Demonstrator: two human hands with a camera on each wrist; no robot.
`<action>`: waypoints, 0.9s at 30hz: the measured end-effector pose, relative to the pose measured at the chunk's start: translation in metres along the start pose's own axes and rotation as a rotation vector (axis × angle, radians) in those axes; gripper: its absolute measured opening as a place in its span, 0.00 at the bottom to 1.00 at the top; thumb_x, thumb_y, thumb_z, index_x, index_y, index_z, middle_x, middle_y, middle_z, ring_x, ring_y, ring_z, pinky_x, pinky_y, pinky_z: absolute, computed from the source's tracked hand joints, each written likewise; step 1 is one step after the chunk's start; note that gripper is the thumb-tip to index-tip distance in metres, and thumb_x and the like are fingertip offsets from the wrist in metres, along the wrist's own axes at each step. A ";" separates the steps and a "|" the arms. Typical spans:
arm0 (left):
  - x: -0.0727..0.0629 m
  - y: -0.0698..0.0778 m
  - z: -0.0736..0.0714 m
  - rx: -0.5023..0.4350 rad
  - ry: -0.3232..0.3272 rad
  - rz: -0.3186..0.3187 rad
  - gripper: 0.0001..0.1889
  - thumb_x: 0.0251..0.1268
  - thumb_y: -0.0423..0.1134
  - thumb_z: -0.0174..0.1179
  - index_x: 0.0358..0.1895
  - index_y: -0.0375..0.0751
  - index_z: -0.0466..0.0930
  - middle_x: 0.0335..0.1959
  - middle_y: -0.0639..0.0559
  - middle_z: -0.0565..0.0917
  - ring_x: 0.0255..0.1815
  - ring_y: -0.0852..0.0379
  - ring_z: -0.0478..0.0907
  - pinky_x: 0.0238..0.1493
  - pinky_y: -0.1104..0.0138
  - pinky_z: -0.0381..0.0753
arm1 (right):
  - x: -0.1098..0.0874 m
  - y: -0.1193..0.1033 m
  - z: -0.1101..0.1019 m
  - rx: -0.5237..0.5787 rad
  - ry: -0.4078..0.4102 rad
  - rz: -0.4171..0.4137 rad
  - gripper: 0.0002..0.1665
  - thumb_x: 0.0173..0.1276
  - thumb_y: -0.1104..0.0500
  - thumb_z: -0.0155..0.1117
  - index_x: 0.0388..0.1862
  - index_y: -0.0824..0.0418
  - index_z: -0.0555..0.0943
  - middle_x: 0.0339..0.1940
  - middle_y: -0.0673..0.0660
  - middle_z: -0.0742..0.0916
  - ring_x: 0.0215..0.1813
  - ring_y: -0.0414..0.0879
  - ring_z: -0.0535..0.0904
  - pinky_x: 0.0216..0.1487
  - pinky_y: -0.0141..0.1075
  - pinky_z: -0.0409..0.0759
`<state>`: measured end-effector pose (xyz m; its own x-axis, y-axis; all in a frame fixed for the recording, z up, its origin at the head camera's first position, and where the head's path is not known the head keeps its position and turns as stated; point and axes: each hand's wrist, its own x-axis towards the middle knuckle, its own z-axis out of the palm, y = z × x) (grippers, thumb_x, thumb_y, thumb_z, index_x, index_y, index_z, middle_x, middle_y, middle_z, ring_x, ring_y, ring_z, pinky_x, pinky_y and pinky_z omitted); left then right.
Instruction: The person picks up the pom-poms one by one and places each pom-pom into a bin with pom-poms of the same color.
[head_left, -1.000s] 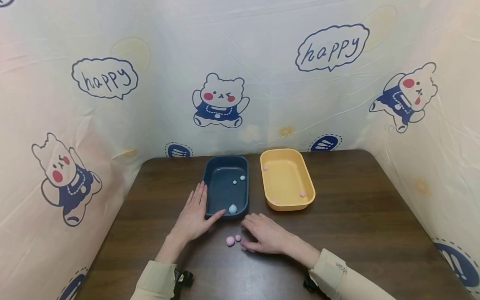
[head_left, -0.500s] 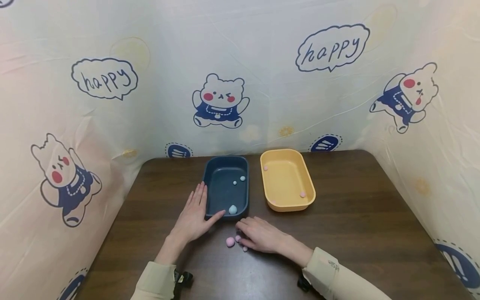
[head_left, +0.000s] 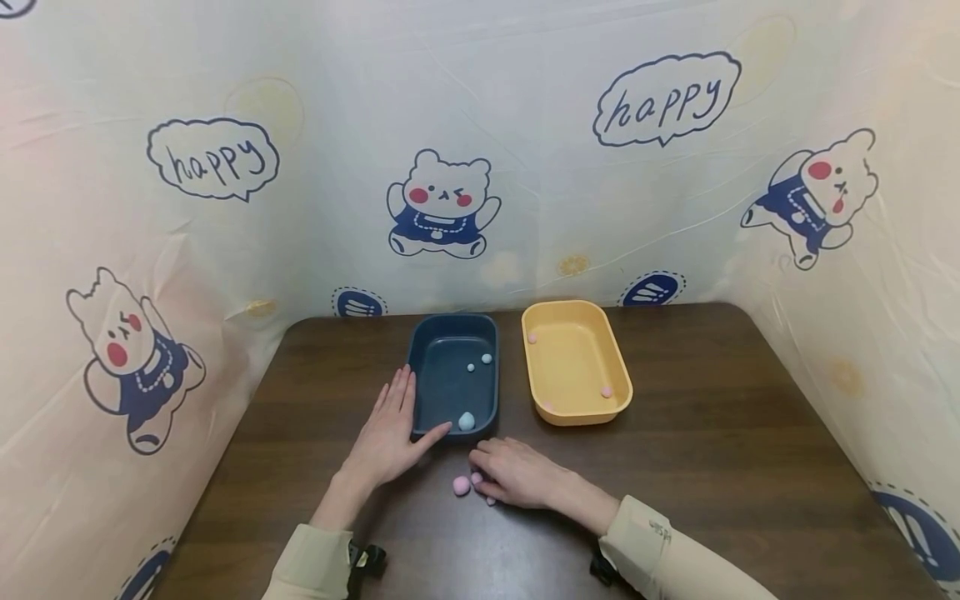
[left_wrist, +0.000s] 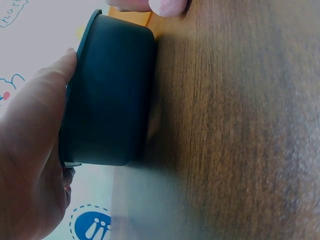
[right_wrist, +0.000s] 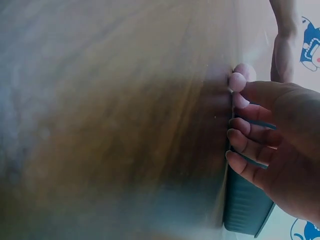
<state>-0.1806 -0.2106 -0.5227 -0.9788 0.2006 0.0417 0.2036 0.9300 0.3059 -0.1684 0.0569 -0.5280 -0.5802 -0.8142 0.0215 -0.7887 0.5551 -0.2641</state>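
Note:
My left hand (head_left: pixel 386 429) rests against the dark blue tray (head_left: pixel 453 333), its fingers straight along the left rim and the thumb at the near rim. In front of that tray, my right hand (head_left: pixel 519 475) is low at the table, fingers curled, thumb and forefinger pinching a small pink ball (head_left: pixel 476 477). A larger pink ball (head_left: pixel 461 486) lies just left of it. Another small pink ball (head_left: pixel 491 501) sits by the thumb. In the right wrist view the pinched ball (right_wrist: pixel 241 100) shows between the thumb and forefinger. Several pale blue balls, including a larger one (head_left: pixel 467 422), lie inside the blue tray.
A yellow tray (head_left: pixel 577 417) stands to the right of the blue one, with several pink balls in it, such as one pink ball (head_left: pixel 606 392) near the right side. A printed curtain (head_left: pixel 525 167) rises behind and beside the brown wooden table (head_left: pixel 712 467).
My right hand has moved a little left, and its thumb and forefinger have closed on a small pink ball. Another small ball by the thumb has come into clearer view. My left hand has stayed put.

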 end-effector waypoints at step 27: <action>0.000 0.001 -0.002 0.002 -0.012 0.000 0.64 0.72 0.81 0.51 0.91 0.33 0.43 0.94 0.37 0.44 0.95 0.39 0.43 0.93 0.44 0.47 | -0.037 0.038 -0.045 0.007 0.395 0.009 0.07 0.75 0.54 0.75 0.42 0.52 0.83 0.35 0.46 0.83 0.41 0.41 0.77 0.47 0.34 0.83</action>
<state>-0.1800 -0.2104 -0.5206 -0.9784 0.2046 0.0301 0.2040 0.9306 0.3041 -0.1862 0.1161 -0.4960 -0.6213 -0.6804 0.3887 -0.7829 0.5592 -0.2726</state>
